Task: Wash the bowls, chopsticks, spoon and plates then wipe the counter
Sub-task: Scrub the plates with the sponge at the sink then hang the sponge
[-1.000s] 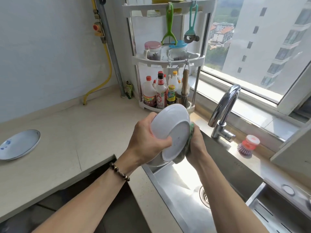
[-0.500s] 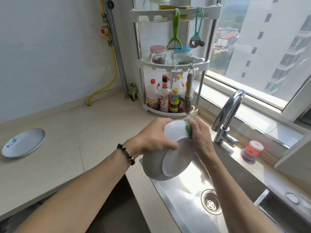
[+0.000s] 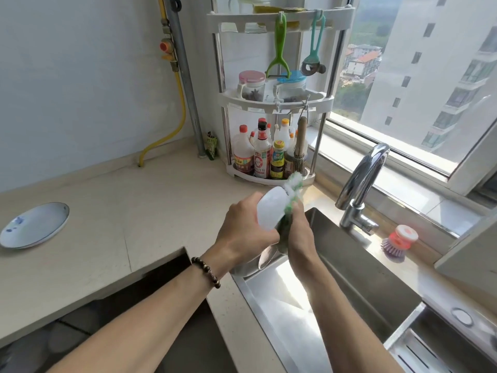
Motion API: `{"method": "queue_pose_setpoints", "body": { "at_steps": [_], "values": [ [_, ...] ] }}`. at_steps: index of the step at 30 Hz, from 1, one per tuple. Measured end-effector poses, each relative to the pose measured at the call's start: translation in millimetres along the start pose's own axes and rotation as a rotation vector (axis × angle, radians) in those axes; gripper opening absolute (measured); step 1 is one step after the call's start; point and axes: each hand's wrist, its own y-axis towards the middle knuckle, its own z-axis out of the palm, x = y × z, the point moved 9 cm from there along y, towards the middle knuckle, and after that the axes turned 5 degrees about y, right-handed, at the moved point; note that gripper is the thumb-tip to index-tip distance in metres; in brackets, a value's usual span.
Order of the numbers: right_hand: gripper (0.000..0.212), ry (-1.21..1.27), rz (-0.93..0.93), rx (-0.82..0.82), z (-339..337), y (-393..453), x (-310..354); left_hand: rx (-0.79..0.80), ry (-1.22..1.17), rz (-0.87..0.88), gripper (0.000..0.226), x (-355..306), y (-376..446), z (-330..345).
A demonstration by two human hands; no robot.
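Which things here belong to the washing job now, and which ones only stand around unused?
In use:
- white bowl, gripped by the left hand
- green scrubber, held by the right hand
- sink
- blue-patterned plate on the counter

Just standing about:
- faucet
- pink dish brush
- sauce bottles
- green peeler

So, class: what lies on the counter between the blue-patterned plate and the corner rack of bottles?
Head view: nothing stands there, just bare counter between the plate and the rack.
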Motion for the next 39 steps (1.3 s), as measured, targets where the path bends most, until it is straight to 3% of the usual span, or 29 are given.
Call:
{"method": "queue_pose_setpoints", "body": {
  "at_steps": [2, 6, 10, 14, 16, 18, 21, 26, 31, 34, 37, 39],
  "values": [
    [0.049, 0.045, 0.092, -0.019, -3, 8, -12, 0.001, 0.013, 0.012, 0.042, -2, -4, 0],
    [0.044, -0.158, -0.088, 0.039, 18, -8, 1, -0.013, 0.049, -0.028, 0.034, 11, 3, -9],
    [0.041, -0.022, 0.033, 0.004, 7, 6, -3, 0.054, 0.08, 0.052, 0.048, 4, -7, -1],
    [0.034, -0.241, -0.145, 0.004, 18, -1, 9, 0.008, 0.006, 0.016, 0.041, 10, -1, -11],
    [0.035, -0.12, -0.068, -0.027, 12, -2, 4, 0.029, -0.007, 0.047, 0.043, 8, -6, -11],
    [0.048, 0.057, 0.123, -0.085, -5, 4, -10, 0.017, -0.064, 0.102, 0.046, 2, -13, -15],
    [0.051, 0.085, 0.271, -0.212, -30, 3, -21, -0.029, -0.186, 0.13, 0.053, 0, -26, -20],
    [0.036, -0.117, 0.127, -0.283, -53, 7, 6, 0.137, -0.349, 0.013, 0.061, 15, -29, -10],
    [0.033, -0.538, -0.193, -0.068, -23, 12, 52, 0.387, -0.114, -0.041, 0.041, 0, -4, 8],
    [0.044, -0.566, -0.29, -0.055, -17, 2, 58, 0.362, -0.115, -0.056, 0.043, 6, 0, 13],
    [0.054, -0.532, -0.31, 0.104, -2, -23, 37, 0.221, -0.173, -0.091, 0.045, 15, 2, 10],
    [0.058, -0.47, -0.299, 0.122, 0, -26, 21, 0.162, -0.186, -0.098, 0.046, 15, 1, 11]
  ]
}}
